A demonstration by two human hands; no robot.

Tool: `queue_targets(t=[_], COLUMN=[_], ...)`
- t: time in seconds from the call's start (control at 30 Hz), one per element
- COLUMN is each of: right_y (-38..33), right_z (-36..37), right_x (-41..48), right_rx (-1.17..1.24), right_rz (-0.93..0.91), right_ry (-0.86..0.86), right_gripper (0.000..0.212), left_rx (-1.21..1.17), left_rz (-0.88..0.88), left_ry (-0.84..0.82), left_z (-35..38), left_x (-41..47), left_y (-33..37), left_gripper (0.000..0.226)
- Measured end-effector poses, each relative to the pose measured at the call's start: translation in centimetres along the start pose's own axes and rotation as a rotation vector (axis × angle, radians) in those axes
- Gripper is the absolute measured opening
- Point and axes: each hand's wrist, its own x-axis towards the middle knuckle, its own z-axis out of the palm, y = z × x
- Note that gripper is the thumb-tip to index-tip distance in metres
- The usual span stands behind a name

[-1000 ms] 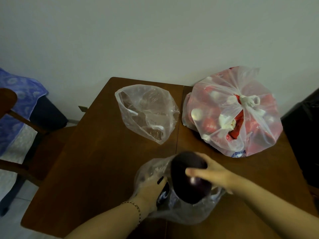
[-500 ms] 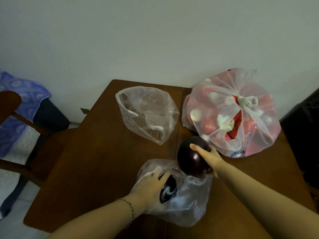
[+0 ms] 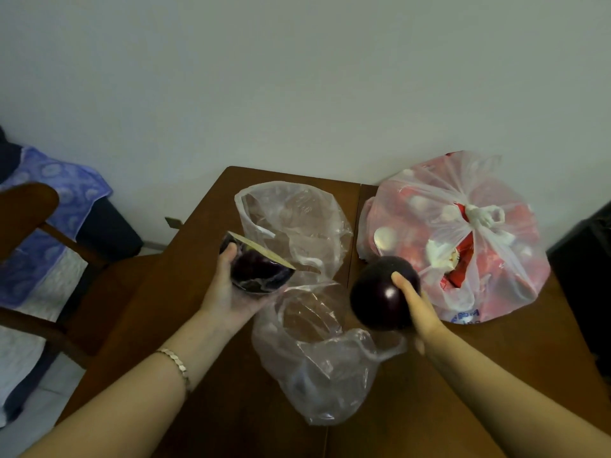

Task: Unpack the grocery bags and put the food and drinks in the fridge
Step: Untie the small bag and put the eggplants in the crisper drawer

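Head view, lower centre: the near clear bag point(image 3: 317, 368) now lies slack on the desk point(image 3: 205, 375). Above it our left hand point(image 3: 228, 292) has lifted out the cut purple half point(image 3: 261, 272), and our right hand point(image 3: 416, 309) grips the whole purple vegetable point(image 3: 380, 292). We judge both ready for the fridge; the knotted red bag point(image 3: 463, 242) behind is still tied.
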Motion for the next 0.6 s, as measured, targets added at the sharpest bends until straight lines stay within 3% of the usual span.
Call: queue_targets(t=[0.1,0.17,0.23,0.33,0.4,0.5,0.6], right_y=[-2.3,-3.6,-4.3,-4.5,-4.9,-4.8,-4.4], right_z=[0.8,1.2,1.8,2.7,3.6,4.3,3.7], right_x=[-0.9,-1.7,-2.8,-3.7,-4.7,-6.3,-7.2], right_rx=[0.154,0.236,0.312,0.407,0.413,0.387,0.333], right_rz=[0.044,0.046,0.065,0.104,0.116,0.163,0.186], right_ry=[-0.073,-0.249,-0.455,-0.581,-0.649,-0.658,-0.653], right_gripper=[0.067,0.088,0.105,0.109,0.104,0.090,0.113], left_rx=[0.030,0.049,0.039,0.067,0.082,0.049,0.053], left_rz=[-0.087,-0.118,-0.120,-0.131,-0.126,-0.112,-0.055], left_ry=[-0.034,-0.063,-0.147,-0.262,-0.270,-0.218,-0.154], left_z=[0.6,0.8,0.8,0.7,1.1,1.3,1.7], left_x=[-0.7,-1.4,-2.1,-2.9,-4.1,-6.2,-9.0], left_y=[0.5,0.7,0.9,1.2,1.1,0.3,-1.3], left_gripper=[0.047,0.054,0.082,0.108,0.099,0.061,0.052])
